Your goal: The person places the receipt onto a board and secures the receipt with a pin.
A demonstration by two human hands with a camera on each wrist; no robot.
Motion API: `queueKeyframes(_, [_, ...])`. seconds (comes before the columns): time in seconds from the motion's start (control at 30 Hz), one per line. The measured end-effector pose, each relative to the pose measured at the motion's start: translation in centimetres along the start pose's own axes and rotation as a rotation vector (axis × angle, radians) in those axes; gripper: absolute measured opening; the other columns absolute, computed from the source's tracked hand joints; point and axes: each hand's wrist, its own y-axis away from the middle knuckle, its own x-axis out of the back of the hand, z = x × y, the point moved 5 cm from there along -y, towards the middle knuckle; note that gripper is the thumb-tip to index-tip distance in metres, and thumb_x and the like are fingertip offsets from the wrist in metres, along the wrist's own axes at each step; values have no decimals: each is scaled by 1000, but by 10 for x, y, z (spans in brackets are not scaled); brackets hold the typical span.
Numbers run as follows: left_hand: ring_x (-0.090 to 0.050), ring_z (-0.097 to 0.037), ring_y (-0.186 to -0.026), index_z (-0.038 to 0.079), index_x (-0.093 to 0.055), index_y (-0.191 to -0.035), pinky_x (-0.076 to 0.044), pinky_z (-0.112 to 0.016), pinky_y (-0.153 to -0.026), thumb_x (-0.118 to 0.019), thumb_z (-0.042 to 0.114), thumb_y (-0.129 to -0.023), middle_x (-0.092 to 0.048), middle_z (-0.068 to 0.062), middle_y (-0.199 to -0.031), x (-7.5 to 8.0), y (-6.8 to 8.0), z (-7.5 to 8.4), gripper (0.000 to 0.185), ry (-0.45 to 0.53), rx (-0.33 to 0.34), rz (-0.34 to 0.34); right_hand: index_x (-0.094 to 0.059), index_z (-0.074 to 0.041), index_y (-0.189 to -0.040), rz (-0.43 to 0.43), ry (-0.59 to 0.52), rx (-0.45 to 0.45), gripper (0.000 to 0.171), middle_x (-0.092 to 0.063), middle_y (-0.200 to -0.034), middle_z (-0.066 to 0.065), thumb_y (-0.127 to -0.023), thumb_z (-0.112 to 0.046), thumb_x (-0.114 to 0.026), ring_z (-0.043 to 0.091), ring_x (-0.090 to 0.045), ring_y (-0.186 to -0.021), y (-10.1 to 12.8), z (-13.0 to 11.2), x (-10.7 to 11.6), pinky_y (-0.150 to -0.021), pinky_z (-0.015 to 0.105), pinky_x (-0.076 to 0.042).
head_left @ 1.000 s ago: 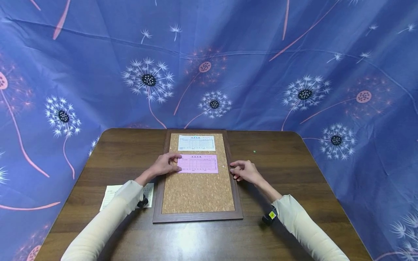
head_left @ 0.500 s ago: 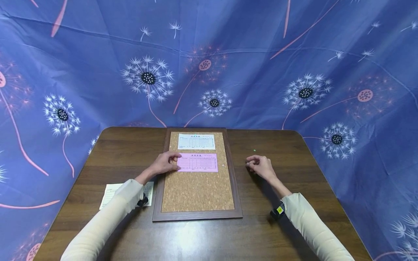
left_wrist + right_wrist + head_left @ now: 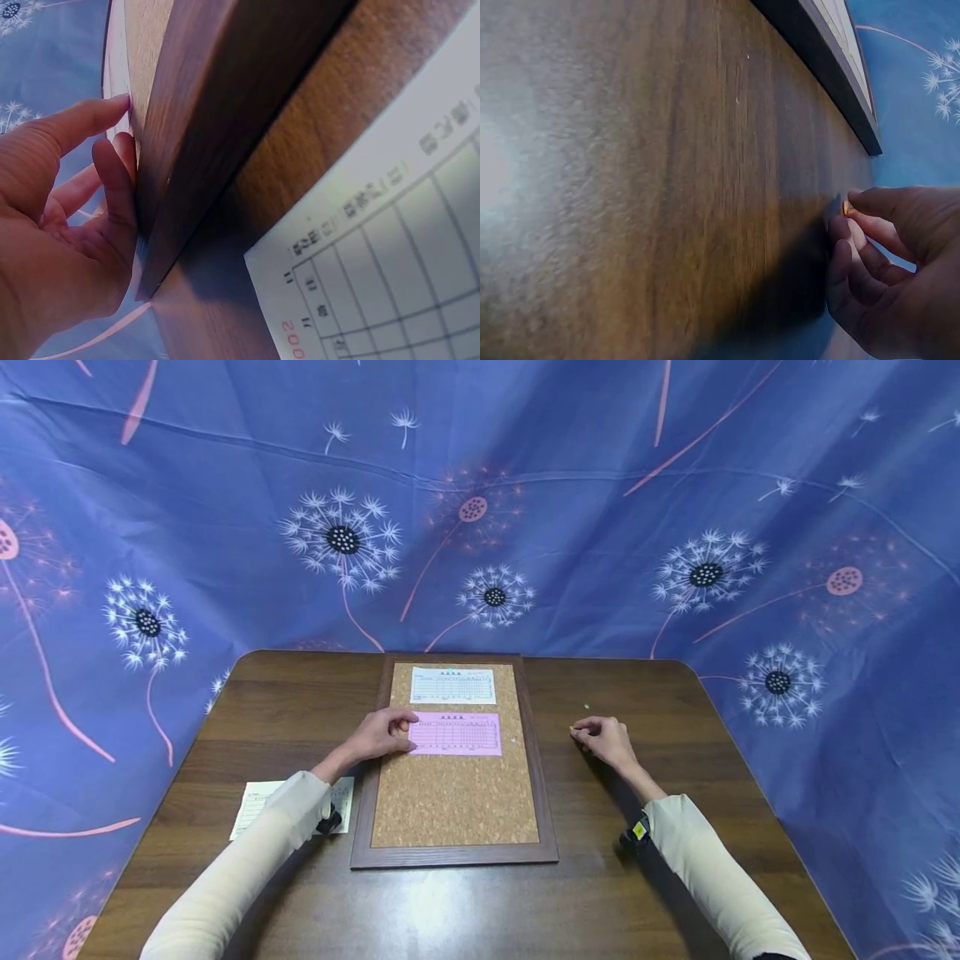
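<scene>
A pink printed form [image 3: 455, 734] lies on the framed corkboard [image 3: 455, 802], below a white printed form [image 3: 453, 687]. My left hand [image 3: 377, 735] presses the left edge of the pink form, thumb and forefinger spread apart at its corners. In the left wrist view this hand [image 3: 75, 202] reaches over the board's frame. Right of the board, my right hand [image 3: 609, 743] is low over the table. Its thumb and fingertips pinch a small orange thumbtack [image 3: 846, 208], mostly hidden by the fingers.
A small green tack [image 3: 587, 706] lies on the wooden table [image 3: 660, 693], beyond my right hand. Another pale printed form [image 3: 251, 806] lies left of the board, partly under my left forearm. A blue patterned cloth [image 3: 585, 568] hangs behind the table.
My right hand has moved right, from the board's right edge to the table, and now pinches the orange thumbtack there. My left hand has stayed on the pink form.
</scene>
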Motion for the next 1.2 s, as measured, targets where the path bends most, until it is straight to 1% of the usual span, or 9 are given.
queueKeyframes(0.13, [-49, -9, -69, -8, -67, -119, -39, -17, -61, -83, 1, -75, -62, -17, -95, -1, 1, 2, 48, 8, -6, 3, -79, -4, -102, 5, 51, 7, 20, -78, -83, 13, -94, -22, -74, 8, -67, -56, -3, 1, -2, -64, 26, -48])
queueKeyframes(0.27, [-48, -10, -70, -8, -67, -120, -38, -17, -60, -83, 1, -76, -61, -17, -95, -1, 2, 3, 47, 12, -1, -3, -80, -5, -99, 9, 69, -6, 18, -78, -78, 11, -94, -21, -73, 8, -66, -56, -3, -1, -3, -62, 29, -48])
queueKeyframes(0.4, [-48, -11, -70, -7, -67, -120, -37, -16, -59, -84, 2, -77, -61, -17, -96, -1, 1, 3, 47, 10, 1, -5, -81, -5, -97, -1, 76, -22, 18, -76, -73, 10, -94, -20, -72, 6, -64, -55, -4, -2, -3, -60, 27, -44])
queueKeyframes(0.6, [-48, -11, -71, -6, -68, -119, -37, -16, -60, -84, 2, -76, -61, -17, -95, -1, 1, 4, 46, 6, -2, -1, -80, -3, -96, -96, 10, 10, 18, -79, -81, 10, -96, -18, -71, 5, -66, -58, -5, -2, -10, -61, 20, -47])
queueKeyframes(0.67, [-49, -11, -71, -6, -68, -119, -38, -17, -60, -84, 3, -76, -61, -16, -95, -1, 1, 4, 46, 0, 2, -3, -80, -3, -97, -116, -15, 13, 18, -78, -82, 11, -96, -18, -72, 6, -66, -59, -5, -2, -12, -60, 20, -48])
queueKeyframes(0.83, [-49, -10, -72, -5, -68, -121, -39, -19, -63, -83, 3, -77, -60, -14, -96, -2, 0, 4, 46, -10, 23, -9, -79, -2, -97, -118, -62, -7, 16, -78, -82, 12, -96, -16, -71, 9, -67, -61, -4, 0, -12, -55, 22, -50])
queueKeyframes(0.9, [-49, -10, -72, -4, -68, -121, -39, -19, -63, -83, 4, -78, -60, -13, -96, -2, 0, 4, 47, -12, 29, -11, -78, -1, -97, -119, -61, -5, 15, -78, -84, 13, -97, -13, -69, 10, -67, -61, -4, 0, -12, -55, 22, -51])
queueKeyframes(1.07, [-49, -10, -72, -6, -68, -121, -39, -19, -62, -83, 3, -76, -61, -15, -96, -1, 0, 3, 48, -9, 21, -6, -77, 1, -99, -120, -62, 13, 14, -77, -85, 15, -97, -10, -68, 9, -65, -60, -5, 1, -12, -54, 22, -51])
queueKeyframes(1.2, [-49, -10, -71, -7, -68, -120, -39, -18, -62, -83, 3, -76, -60, -17, -95, -1, 1, 2, 47, -4, 9, -3, -77, 1, -102, -119, -74, 19, 16, -77, -85, 16, -97, -11, -68, 10, -65, -60, -4, 1, -12, -54, 22, -52])
